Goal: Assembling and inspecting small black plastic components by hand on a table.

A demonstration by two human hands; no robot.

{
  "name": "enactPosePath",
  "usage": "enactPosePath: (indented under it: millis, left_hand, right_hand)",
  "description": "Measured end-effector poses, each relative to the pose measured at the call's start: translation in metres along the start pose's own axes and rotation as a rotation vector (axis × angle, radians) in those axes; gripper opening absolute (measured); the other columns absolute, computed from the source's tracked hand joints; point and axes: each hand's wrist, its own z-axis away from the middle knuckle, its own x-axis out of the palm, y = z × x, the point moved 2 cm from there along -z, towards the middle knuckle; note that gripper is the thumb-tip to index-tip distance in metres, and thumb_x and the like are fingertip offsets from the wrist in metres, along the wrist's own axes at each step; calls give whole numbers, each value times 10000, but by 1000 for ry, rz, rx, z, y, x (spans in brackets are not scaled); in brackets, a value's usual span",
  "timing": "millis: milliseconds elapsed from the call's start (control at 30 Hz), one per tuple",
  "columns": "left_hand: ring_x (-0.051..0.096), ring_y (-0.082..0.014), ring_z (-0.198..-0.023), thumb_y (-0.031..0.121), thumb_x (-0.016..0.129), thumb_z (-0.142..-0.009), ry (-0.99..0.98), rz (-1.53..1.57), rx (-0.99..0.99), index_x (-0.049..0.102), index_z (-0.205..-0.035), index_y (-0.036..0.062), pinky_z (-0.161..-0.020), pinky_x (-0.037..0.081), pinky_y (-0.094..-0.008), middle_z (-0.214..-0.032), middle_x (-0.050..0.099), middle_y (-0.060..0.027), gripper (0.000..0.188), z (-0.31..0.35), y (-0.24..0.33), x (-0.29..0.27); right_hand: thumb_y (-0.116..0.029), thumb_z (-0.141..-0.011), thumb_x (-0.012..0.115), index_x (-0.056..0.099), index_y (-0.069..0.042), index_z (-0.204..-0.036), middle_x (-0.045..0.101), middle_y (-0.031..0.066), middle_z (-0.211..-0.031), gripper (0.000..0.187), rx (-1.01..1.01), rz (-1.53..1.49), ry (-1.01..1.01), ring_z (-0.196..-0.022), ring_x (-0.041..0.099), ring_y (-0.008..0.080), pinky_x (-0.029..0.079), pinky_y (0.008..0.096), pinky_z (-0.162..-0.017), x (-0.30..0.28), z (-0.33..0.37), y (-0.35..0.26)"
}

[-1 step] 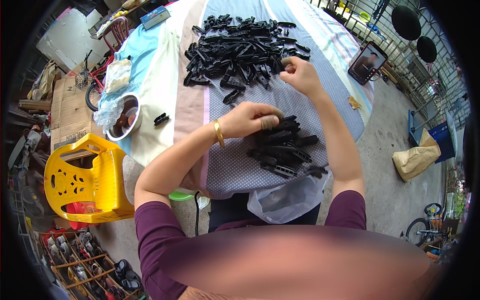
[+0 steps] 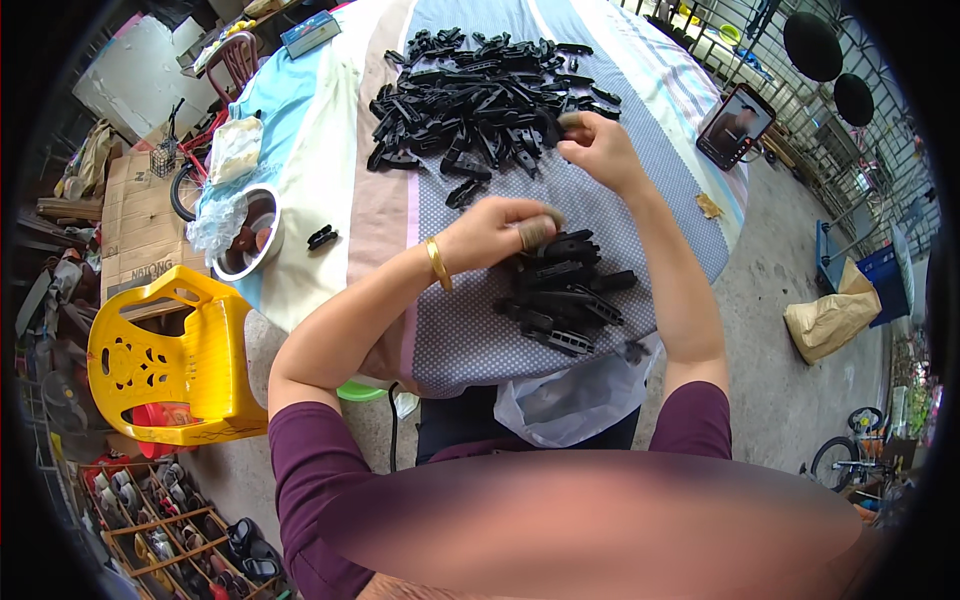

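Note:
A large heap of long, narrow black plastic clip-like pieces (image 2: 470, 100) covers the far middle of the cloth-covered table. At its right edge my right hand (image 2: 602, 150) is closed, fingertips pinched beside the black pieces; what they hold is hidden. My left hand (image 2: 490, 235), with a gold bangle at the wrist, is closed over the far-left side of a smaller near pile of black pieces (image 2: 570, 290). Its fingertips are hidden, and bands are wrapped round the thumb. A small dark blur (image 2: 636, 350) shows by the rim of a white plastic bag (image 2: 570, 410) below the table edge.
One black piece (image 2: 322, 237) lies apart on the left, near a white bowl (image 2: 275, 235) of brownish round things. A phone (image 2: 736, 125) stands at the right table edge. A yellow plastic chair (image 2: 215, 370) is at left; a brown paper sack (image 2: 835, 315) sits on the floor right.
My left hand has shifted slightly up and left, off the near pile. My right hand has moved slightly left. The dark blur by the bag is a little lower and smaller.

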Motion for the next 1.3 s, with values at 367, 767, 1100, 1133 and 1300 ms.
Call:
enactPosePath:
  millis: [367,767,1100,1133,1300]
  left_hand:
    - [627,-151,-829,43,594,-841,394,249,-206,554,-1095,-58,-736,539,-246,-971,614,-96,276,-8,-21,-47]
    - [593,-125,-885,-67,607,-762,433,-359,-18,600,-1014,-53,-775,488,-222,-959,573,-65,252,-6,-26,-54]
    - [630,-133,-799,-100,601,-726,754,62,261,520,-998,-8,-712,512,-243,-843,630,-90,299,-10,-11,-36]
    - [630,-133,-799,-100,601,-726,752,64,261,520,-998,-8,-712,512,-243,-843,630,-90,299,-10,-13,-38]
    - [652,-147,-680,-94,593,-761,580,-126,8,472,-1037,-11,-615,535,-248,-765,631,-92,313,-7,-14,-41]
  right_hand:
    - [-161,-728,703,630,-45,-973,620,72,-810,280,-220,-98,-95,-714,594,160,483,291,-643,27,4,-31]
    - [-124,-750,633,612,-54,-1012,655,108,-938,271,-107,289,-153,-807,644,213,503,300,-731,16,6,-30]
    - [3,-789,617,595,26,-1060,640,66,-958,273,-100,-580,-184,-872,604,111,496,242,-781,19,16,-43]
    - [3,-789,617,595,26,-1060,640,66,-958,273,-98,-579,-183,-872,604,111,496,242,-781,18,17,-43]
    - [5,-782,620,608,32,-1029,638,50,-922,249,-142,-509,-153,-847,601,95,495,228,-768,23,21,-53]
